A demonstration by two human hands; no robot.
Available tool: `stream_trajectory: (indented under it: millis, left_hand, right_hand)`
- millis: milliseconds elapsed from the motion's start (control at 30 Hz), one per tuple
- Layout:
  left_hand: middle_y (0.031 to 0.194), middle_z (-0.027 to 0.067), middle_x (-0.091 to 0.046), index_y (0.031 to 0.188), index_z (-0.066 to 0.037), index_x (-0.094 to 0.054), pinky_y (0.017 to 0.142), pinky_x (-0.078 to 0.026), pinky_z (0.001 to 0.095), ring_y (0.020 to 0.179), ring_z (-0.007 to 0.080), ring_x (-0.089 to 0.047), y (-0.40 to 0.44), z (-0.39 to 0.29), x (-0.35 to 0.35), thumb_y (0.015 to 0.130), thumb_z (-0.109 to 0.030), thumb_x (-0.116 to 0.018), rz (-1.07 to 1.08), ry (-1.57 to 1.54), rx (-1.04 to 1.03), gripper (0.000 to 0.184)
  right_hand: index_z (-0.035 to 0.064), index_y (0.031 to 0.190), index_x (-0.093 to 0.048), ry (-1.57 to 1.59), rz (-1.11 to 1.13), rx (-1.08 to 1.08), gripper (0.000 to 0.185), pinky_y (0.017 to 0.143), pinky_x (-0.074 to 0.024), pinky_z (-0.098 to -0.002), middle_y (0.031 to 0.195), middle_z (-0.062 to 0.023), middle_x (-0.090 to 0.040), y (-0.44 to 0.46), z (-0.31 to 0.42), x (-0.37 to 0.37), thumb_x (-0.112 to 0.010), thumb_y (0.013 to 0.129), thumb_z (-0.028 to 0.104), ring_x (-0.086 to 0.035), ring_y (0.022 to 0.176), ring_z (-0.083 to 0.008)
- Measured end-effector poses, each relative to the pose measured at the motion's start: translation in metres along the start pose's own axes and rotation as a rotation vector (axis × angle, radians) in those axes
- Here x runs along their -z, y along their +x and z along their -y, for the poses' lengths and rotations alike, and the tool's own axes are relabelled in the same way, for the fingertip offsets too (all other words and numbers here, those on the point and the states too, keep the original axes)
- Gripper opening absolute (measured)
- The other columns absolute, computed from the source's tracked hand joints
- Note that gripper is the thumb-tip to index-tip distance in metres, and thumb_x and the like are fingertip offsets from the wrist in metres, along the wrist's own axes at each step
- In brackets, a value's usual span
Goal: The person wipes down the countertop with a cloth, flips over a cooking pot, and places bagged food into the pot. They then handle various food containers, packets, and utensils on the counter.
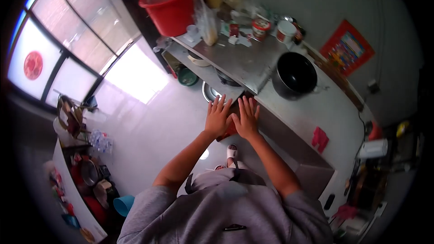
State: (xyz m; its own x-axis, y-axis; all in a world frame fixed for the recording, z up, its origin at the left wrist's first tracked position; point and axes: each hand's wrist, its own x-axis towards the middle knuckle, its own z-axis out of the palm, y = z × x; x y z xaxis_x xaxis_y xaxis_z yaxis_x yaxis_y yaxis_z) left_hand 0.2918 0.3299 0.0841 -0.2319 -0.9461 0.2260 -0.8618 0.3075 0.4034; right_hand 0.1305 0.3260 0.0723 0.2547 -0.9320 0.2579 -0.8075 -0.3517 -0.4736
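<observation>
The left hand [218,118] and the right hand [247,118] are hovering side by side in front of the body. Both are in a released condition: fingers are spreading, pointing forward, and the backs are facing the camera. The thumbs are converging; whether they are touching cannot be determined.

A metal basin [209,93] is lying lower, just beyond the left fingertips in view; its supporting surface is not clearly visible. A black pot [294,76] is standing forward and right of the right hand, resting on the white worktop [340,119]. A pink cloth [320,139] is lying on the same surface, nearer the body. A red bucket [168,12] is standing farther forward, left of the pot.
</observation>
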Motion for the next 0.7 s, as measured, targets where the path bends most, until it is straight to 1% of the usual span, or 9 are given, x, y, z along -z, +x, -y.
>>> stream_trajectory:
  millis: [133,167,267,300,400,433,567,667,700]
  left_hand:
    - [0.152,0.0142,-0.028,0.145,-0.016,-0.035,0.114,-0.018,0.0519,0.142,0.0351,-0.022,0.024,0.047,0.017,0.083,-0.024,-0.061,-0.063,-0.005,0.160,0.067]
    - [0.151,0.0147,-0.029,0.144,-0.016,-0.036,0.114,-0.019,0.0507,0.141,0.0348,-0.023,0.031,0.061,0.018,0.080,-0.019,-0.063,-0.109,-0.006,0.169,0.069]
    - [0.150,0.0172,-0.030,0.143,-0.014,-0.036,0.113,-0.021,0.0509,0.139,0.0374,-0.026,0.046,0.091,0.027,0.078,-0.018,-0.064,-0.129,-0.039,0.234,0.070]
    - [0.149,0.0170,-0.031,0.141,-0.013,-0.038,0.112,-0.025,0.0495,0.138,0.0374,-0.028,0.054,0.101,0.029,0.077,-0.016,-0.064,-0.157,-0.039,0.233,0.069]
    - [0.147,0.0172,-0.034,0.138,-0.012,-0.041,0.111,-0.028,0.0478,0.136,0.0382,-0.031,0.082,0.137,0.030,0.076,-0.012,-0.064,-0.196,-0.113,0.243,0.067]
    - [0.146,0.0173,-0.035,0.137,-0.012,-0.042,0.110,-0.029,0.0473,0.134,0.0385,-0.033,0.091,0.150,0.028,0.076,-0.011,-0.063,-0.199,-0.126,0.231,0.065]
    - [0.141,0.0181,-0.040,0.134,-0.011,-0.044,0.108,-0.032,0.0458,0.130,0.0394,-0.037,0.141,0.212,0.021,0.076,-0.005,-0.061,-0.177,-0.251,0.155,0.061]
    - [0.138,0.0189,-0.042,0.133,-0.010,-0.044,0.106,-0.035,0.0454,0.126,0.0400,-0.040,0.178,0.264,0.020,0.076,-0.002,-0.060,-0.138,-0.372,0.136,0.060]
    - [0.136,0.0192,-0.043,0.133,-0.010,-0.044,0.105,-0.036,0.0453,0.125,0.0401,-0.041,0.193,0.278,0.020,0.076,-0.001,-0.059,-0.132,-0.408,0.138,0.060]
  right_hand:
    - [0.0060,0.142,-0.035,0.182,-0.036,0.118,0.063,0.109,-0.0207,-0.0581,0.146,-0.0194,-0.033,0.069,0.012,-0.026,-0.057,0.089,0.032,-0.028,0.137,-0.0392]
    - [0.0035,0.137,-0.039,0.218,-0.120,0.202,0.060,0.107,-0.0292,-0.0515,0.140,-0.0215,-0.038,0.086,0.016,-0.030,-0.062,0.086,0.025,-0.035,0.130,-0.0403]
    - [0.0016,0.134,-0.042,0.309,-0.103,0.188,0.058,0.104,-0.0333,-0.0484,0.136,-0.0222,-0.040,0.122,0.022,-0.048,-0.063,0.084,0.020,-0.040,0.125,-0.0414]
    - [0.0013,0.124,-0.050,0.307,-0.177,0.177,0.046,0.098,-0.0396,-0.0457,0.127,-0.0201,-0.048,0.133,0.026,-0.055,-0.063,0.083,0.016,-0.047,0.117,-0.0397]
    - [0.0023,0.110,-0.055,0.354,-0.081,0.002,0.032,0.088,-0.0454,-0.0428,0.113,-0.0162,-0.057,0.171,0.022,-0.074,-0.064,0.082,0.016,-0.056,0.105,-0.0348]
    - [0.0039,0.098,-0.057,0.395,-0.127,-0.053,0.022,0.077,-0.0491,-0.0405,0.097,-0.0126,-0.062,0.185,0.023,-0.083,-0.065,0.082,0.017,-0.061,0.090,-0.0316]
    - [0.0042,0.095,-0.060,0.321,-0.172,-0.184,0.022,0.066,-0.0505,-0.0369,0.078,-0.0093,-0.065,0.258,0.019,-0.119,-0.069,0.082,0.020,-0.064,0.070,-0.0262]
    - [0.0041,0.094,-0.059,0.298,-0.088,-0.362,0.028,0.068,-0.0498,-0.0405,0.081,-0.0090,-0.064,0.328,0.012,-0.147,-0.070,0.081,0.027,-0.063,0.076,-0.0305]
    - [0.0048,0.098,-0.058,0.257,-0.108,-0.378,0.033,0.068,-0.0495,-0.0409,0.081,-0.0094,-0.064,0.350,0.011,-0.153,-0.071,0.080,0.030,-0.063,0.077,-0.0304]
